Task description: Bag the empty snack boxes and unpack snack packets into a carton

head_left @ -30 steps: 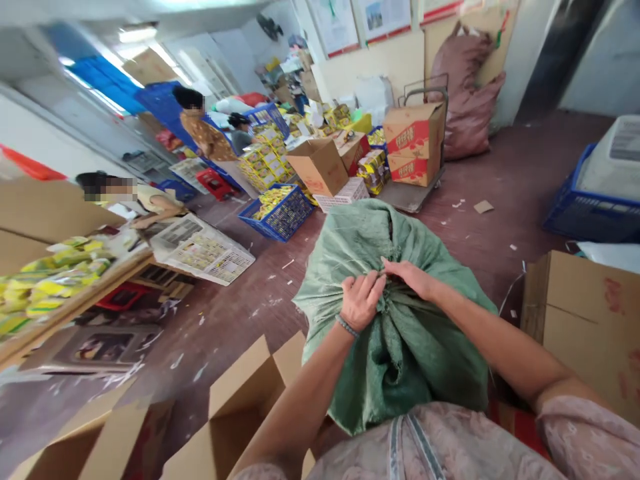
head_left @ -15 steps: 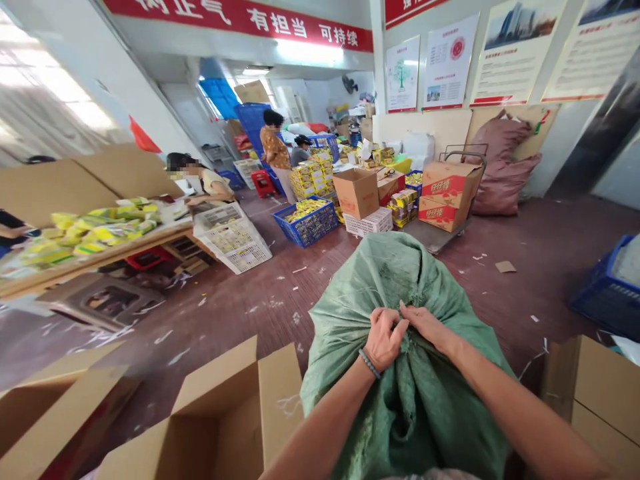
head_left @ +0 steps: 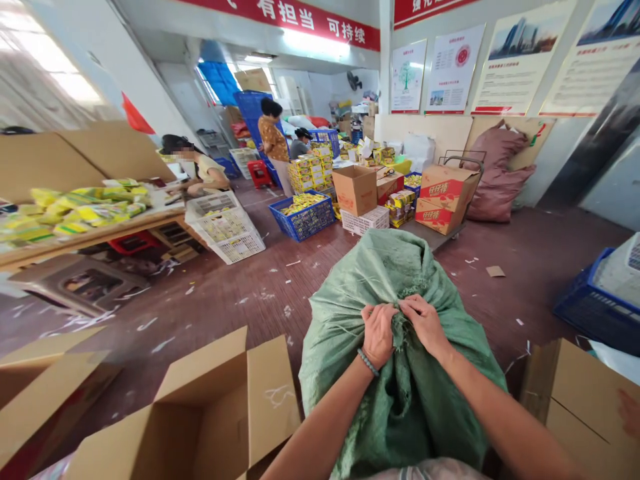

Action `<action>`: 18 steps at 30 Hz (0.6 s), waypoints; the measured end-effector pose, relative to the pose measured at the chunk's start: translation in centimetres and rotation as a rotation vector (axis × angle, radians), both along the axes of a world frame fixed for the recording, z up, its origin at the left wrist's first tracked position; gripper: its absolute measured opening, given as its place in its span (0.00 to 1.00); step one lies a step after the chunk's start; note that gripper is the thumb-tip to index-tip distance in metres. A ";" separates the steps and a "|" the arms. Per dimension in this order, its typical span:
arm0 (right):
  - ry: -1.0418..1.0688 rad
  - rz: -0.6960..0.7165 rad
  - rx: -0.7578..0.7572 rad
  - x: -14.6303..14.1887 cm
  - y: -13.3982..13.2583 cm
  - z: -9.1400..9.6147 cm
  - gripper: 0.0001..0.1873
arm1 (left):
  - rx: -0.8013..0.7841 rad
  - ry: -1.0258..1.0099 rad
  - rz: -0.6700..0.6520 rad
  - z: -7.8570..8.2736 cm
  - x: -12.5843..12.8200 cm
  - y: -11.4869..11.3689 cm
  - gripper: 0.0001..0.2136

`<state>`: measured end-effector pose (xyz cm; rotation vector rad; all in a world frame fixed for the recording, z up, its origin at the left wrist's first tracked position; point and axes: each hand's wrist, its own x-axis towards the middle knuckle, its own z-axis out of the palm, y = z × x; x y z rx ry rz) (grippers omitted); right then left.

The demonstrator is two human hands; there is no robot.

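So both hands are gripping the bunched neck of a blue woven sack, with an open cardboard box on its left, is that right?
Not quite: the sack is green, not blue. The head view shows the left hand and the right hand gripping its bunched neck, and the open cardboard box is on its left.

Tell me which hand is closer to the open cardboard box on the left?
The left hand, clutching the green sack nearest the cardboard box; the right hand clutches it farther off.
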<state>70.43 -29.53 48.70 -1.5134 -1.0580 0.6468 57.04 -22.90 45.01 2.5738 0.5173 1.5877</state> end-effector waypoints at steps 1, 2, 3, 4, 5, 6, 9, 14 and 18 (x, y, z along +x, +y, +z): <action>-0.014 0.017 -0.044 0.2 0.0 0.0 0.31 | -0.005 -0.013 -0.001 -0.1 0.1 -0.2 0.08; -0.036 0.030 -0.087 0.4 0.0 0.0 0.34 | -0.013 -0.021 -0.008 -0.2 0.2 -0.3 0.08; -0.065 0.041 -0.124 0.7 0.1 0.0 0.37 | -0.021 -0.025 -0.020 -0.3 0.3 -0.3 0.09; -0.094 0.052 -0.154 0.9 0.2 0.0 0.39 | -0.027 -0.025 -0.030 -0.5 0.4 -0.4 0.10; -0.114 0.071 -0.185 1.1 0.4 0.0 0.40 | -0.026 -0.019 -0.040 -0.8 0.4 -0.4 0.12; -0.124 0.092 -0.221 1.4 0.6 0.0 0.41 | -0.017 -0.013 -0.047 -1.0 0.4 -0.4 0.13; -0.171 0.063 -0.282 2.0 1.0 0.4 0.40 | 0.035 0.000 -0.054 -1.4 0.3 -0.3 0.14; -0.222 -0.093 -0.011 2.2 0.9 2.3 0.31 | 0.085 -0.020 -0.091 -0.9 -0.1 -0.1 0.15; -0.044 0.297 -0.222 2.1 0.8 3.1 0.26 | 0.095 -0.084 -0.103 -0.4 -0.2 -0.2 0.13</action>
